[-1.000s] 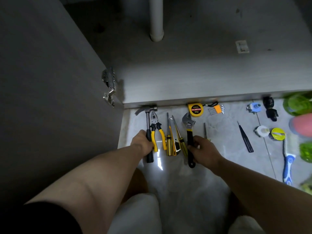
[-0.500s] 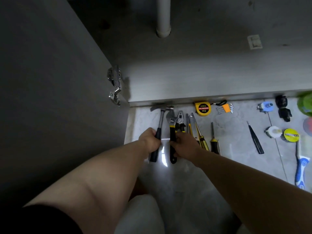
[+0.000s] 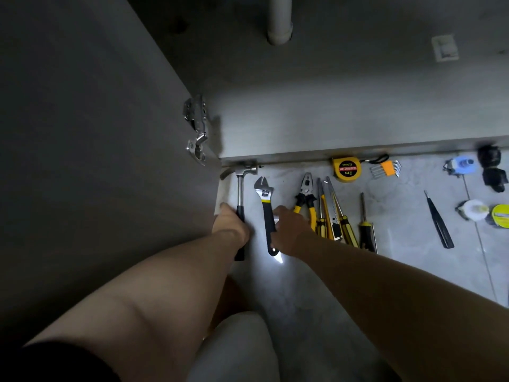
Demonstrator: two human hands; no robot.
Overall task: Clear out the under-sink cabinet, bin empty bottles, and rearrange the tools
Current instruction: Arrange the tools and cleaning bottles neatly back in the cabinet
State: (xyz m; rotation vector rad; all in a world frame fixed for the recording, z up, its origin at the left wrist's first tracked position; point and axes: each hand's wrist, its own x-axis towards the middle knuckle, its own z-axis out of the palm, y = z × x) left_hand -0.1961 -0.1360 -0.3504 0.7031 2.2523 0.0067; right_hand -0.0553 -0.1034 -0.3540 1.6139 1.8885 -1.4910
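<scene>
L hand clenched round hammer handle, on floor far left by cabinet door. R hand touches wrench handle, can't tell if gripping. Pliers just right.

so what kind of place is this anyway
Most likely the floor in front of an open under-sink cabinet, in a kitchen or bathroom. A white drain pipe drops into the cabinet, the door hangs open on a metal hinge, and a hammer and wrench lie on floor tiles.
</scene>
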